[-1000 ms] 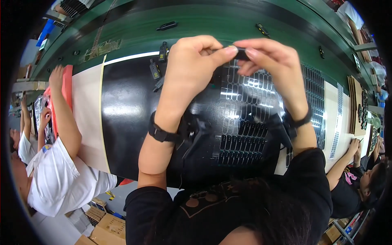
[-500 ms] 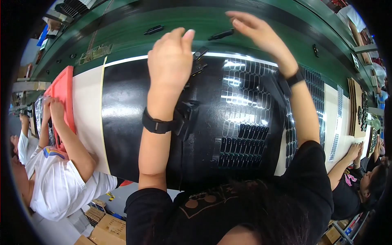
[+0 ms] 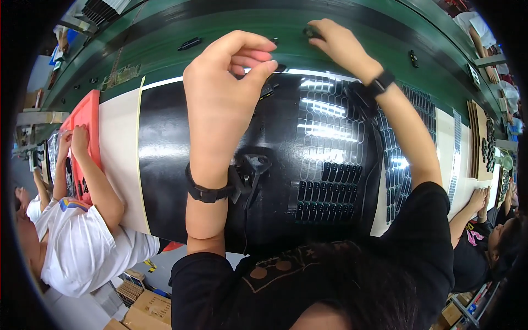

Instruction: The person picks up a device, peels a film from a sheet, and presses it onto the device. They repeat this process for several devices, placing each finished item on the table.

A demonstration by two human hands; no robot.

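My left hand (image 3: 223, 69) hovers over the far edge of the black work surface (image 3: 170, 143). Its fingers are loosely curled, with the thumb apart from the index finger and nothing visible in the gap. A small dark bit shows beside the index fingertip; whether they touch I cannot tell. By the thumb, a black part (image 3: 268, 91) lies on the surface, partly hidden. Over the green conveyor belt (image 3: 242, 22), my right hand (image 3: 341, 43) pinches a small black part (image 3: 311, 33) between thumb and fingers. Clear trays (image 3: 330, 126) with oval slots lie right of centre, their near rows filled with black pieces (image 3: 327, 192).
Other black parts (image 3: 190, 44) (image 3: 413, 58) lie on the belt. A black bracket-like device (image 3: 256, 165) stands beside my left wrist. At left is a red crate (image 3: 88, 124) with a co-worker's hands at it; another co-worker's hands (image 3: 478, 201) are at the right.
The loose parts on the belt have shifted left. My left hand has turned and its fingers have curled. My right hand has moved slightly left and closed on a black part.
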